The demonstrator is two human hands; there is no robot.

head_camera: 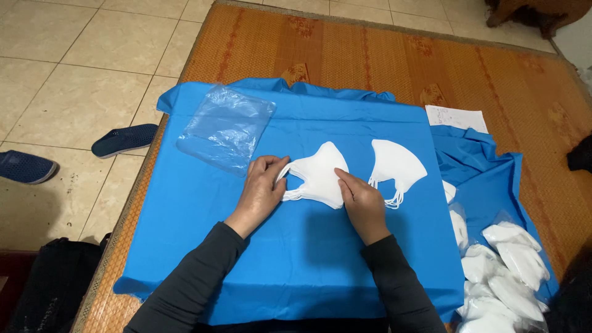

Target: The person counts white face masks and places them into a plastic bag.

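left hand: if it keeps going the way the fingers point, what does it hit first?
The left hand points up and slightly right, fingertips already on the stack of white masks. Beyond that, likely bare blue cloth, passing just right of the clear plastic bags.

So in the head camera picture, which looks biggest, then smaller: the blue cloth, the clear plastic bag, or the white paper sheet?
1. Blue cloth, by far the largest.
2. Clear plastic bag.
3. White paper sheet, though it lies farther from the camera, so it may look smaller than it is.

Woven orange mat [382, 55] on tiled floor [68, 80], spread with blue cloth [308, 259]; sheet of paper [456, 117] beside cloth, dark slippers [123, 139] on tiles.
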